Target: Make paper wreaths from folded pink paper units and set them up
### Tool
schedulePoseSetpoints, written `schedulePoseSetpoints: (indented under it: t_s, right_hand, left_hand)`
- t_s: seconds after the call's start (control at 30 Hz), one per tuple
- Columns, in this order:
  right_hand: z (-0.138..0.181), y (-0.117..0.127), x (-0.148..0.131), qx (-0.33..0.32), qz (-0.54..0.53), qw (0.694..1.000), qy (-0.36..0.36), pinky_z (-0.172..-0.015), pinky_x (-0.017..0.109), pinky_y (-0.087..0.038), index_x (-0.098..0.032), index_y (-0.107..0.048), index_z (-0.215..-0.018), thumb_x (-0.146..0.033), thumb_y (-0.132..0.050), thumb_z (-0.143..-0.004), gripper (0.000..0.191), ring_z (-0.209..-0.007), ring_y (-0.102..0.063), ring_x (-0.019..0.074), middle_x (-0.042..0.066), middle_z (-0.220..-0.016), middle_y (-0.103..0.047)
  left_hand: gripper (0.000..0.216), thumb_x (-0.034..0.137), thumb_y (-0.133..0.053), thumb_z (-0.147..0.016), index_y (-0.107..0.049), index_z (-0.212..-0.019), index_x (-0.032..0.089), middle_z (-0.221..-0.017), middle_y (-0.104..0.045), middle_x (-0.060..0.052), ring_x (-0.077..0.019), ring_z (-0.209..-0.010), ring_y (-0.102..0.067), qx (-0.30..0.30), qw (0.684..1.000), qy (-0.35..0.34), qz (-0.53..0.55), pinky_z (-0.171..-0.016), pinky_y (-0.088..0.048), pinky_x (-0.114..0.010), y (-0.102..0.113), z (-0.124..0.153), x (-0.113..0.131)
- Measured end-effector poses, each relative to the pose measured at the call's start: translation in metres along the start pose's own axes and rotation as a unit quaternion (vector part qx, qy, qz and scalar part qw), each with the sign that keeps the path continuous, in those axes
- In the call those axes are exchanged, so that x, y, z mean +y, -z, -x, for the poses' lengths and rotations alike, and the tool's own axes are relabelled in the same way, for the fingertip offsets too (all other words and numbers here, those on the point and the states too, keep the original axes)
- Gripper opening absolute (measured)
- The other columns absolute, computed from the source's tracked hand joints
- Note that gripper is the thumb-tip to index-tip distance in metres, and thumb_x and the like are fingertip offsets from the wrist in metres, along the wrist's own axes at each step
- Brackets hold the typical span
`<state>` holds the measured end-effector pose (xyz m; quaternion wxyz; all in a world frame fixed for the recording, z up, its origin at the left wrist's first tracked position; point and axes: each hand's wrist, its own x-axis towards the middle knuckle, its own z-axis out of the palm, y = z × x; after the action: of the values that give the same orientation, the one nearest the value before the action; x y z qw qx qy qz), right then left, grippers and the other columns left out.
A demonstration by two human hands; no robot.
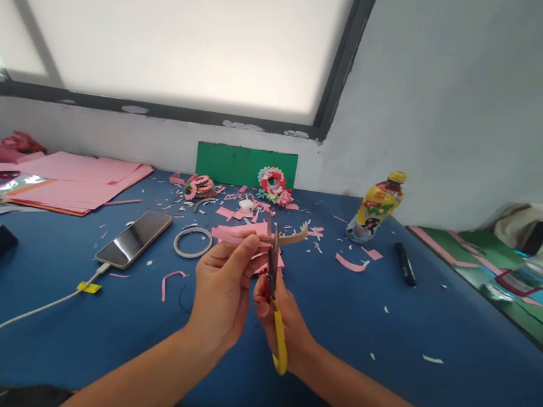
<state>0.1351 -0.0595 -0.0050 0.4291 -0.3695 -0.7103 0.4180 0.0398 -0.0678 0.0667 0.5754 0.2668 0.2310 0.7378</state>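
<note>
Between the thumb and fingers of my left hand [225, 278] is a folded strip of pink paper [242, 230]. My right hand [283, 316] grips a pair of scissors [278, 332] with yellow handles, its blades pointing up and away from me. The blades cross the right end of the paper, where a narrow pale strip [294, 235] sticks out past them. Behind and below my hands lie more pink paper pieces, partly hidden by my fingers.
A phone [135, 238] on a white cable, a tape roll [192, 243] and pink sheets [77, 179] lie leftward. Paper rings [272, 182] and scraps sit at the back by a green board [246, 166]. Rightward are a drink bottle [376, 208] and black marker [405, 264].
</note>
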Motion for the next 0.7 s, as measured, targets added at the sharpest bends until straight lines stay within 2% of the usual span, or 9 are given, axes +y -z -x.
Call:
schedulePoseSetpoints:
  t_s: [0.2, 0.43, 0.57, 0.7]
  right_hand:
    - [-0.0022, 0.0049, -0.0049, -0.001, 0.04, 0.999, -0.017, -0.048, 0.025, -0.031, -0.02, -0.035, -0.08, -0.056, -0.043, -0.077, 0.037, -0.052, -0.04, 0.0118, -0.002, -0.065, -0.046]
    - [-0.0017, 0.0052, -0.0025, 0.003, 0.078, 0.997, -0.013, -0.049, 0.026, -0.035, -0.021, -0.038, -0.075, -0.064, -0.035, -0.078, 0.044, -0.053, -0.047, 0.0136, 0.002, -0.066, -0.052]
    - [-0.0016, 0.0037, 0.0004, 0.001, 0.075, 0.997, -0.022, -0.046, 0.025, -0.036, -0.021, -0.044, -0.073, -0.062, -0.039, -0.08, 0.042, -0.049, -0.048, 0.0141, 0.001, -0.058, -0.051]
    - [-0.0051, 0.0026, 0.0048, 0.015, 0.079, 0.996, -0.032, -0.045, 0.026, -0.037, -0.02, -0.049, -0.075, -0.058, -0.036, -0.083, 0.041, -0.045, -0.048, 0.0143, 0.0, -0.052, -0.049]
  left_hand:
    - [0.003, 0.019, -0.07, -0.069, -0.071, -0.068, 0.02, -0.07, -0.072, 0.004, -0.0043, -0.063, -0.065, -0.009, 1.0, -0.017, 0.0, -0.063, -0.052, -0.008, 0.0004, 0.0004, -0.0005]
    - [0.003, 0.02, -0.072, -0.068, -0.071, -0.071, 0.02, -0.071, -0.072, 0.003, -0.007, -0.065, -0.067, -0.002, 1.0, 0.0, 0.003, -0.061, -0.053, -0.011, 0.0028, -0.0012, -0.0021]
    - [0.005, 0.02, -0.072, -0.067, -0.07, -0.071, 0.019, -0.071, -0.072, 0.002, -0.009, -0.066, -0.067, 0.018, 1.0, 0.007, -0.001, -0.062, -0.054, -0.013, 0.0042, -0.0045, -0.0044]
    - [0.004, 0.018, -0.071, -0.066, -0.069, -0.069, 0.017, -0.073, -0.072, 0.0, -0.0111, -0.071, -0.068, 0.056, 0.998, -0.004, -0.017, -0.071, -0.054, -0.018, 0.0047, -0.0081, -0.0079]
